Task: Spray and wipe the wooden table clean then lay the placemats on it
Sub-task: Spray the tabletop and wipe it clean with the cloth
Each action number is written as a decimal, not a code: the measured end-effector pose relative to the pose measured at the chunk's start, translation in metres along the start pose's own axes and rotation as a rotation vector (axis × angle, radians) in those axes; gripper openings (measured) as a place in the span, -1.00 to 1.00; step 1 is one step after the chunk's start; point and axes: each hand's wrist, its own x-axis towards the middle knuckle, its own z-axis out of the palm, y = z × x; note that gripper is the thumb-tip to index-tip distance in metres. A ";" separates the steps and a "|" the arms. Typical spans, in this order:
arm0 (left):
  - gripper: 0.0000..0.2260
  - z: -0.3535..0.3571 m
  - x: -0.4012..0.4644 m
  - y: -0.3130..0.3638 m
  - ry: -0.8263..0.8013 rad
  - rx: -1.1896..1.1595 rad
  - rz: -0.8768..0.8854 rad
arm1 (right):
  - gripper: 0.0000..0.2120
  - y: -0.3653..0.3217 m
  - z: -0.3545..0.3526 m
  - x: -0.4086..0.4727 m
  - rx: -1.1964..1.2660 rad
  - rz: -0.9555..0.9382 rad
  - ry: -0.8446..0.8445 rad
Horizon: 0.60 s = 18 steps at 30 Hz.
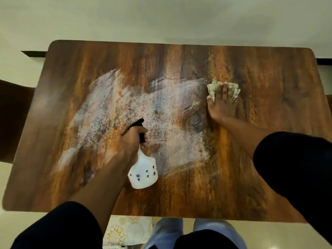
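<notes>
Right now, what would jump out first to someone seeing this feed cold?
The big whitish patch of spray smeared over the middle and left of the wooden table. Over its near part the left hand grips a white spray bottle; at its right edge the right hand presses a folded cloth flat.

table (269,159) right half bare | spray bottle (142,169) held mid-left | cloth (233,90) far right
</notes>
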 end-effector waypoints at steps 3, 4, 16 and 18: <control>-0.90 -0.009 0.007 0.008 0.005 -0.012 0.008 | -0.31 -0.027 -0.001 0.012 -0.002 -0.040 -0.008; -0.89 -0.013 0.009 0.010 0.001 -0.006 0.020 | -0.31 -0.038 0.001 0.014 -0.017 -0.083 -0.011; -0.89 -0.028 0.025 0.020 0.017 -0.005 0.061 | -0.28 -0.167 0.070 -0.044 -0.228 -0.756 -0.104; -0.89 -0.023 0.026 0.022 0.002 -0.003 0.070 | -0.29 -0.160 0.066 -0.036 -0.241 -0.794 -0.121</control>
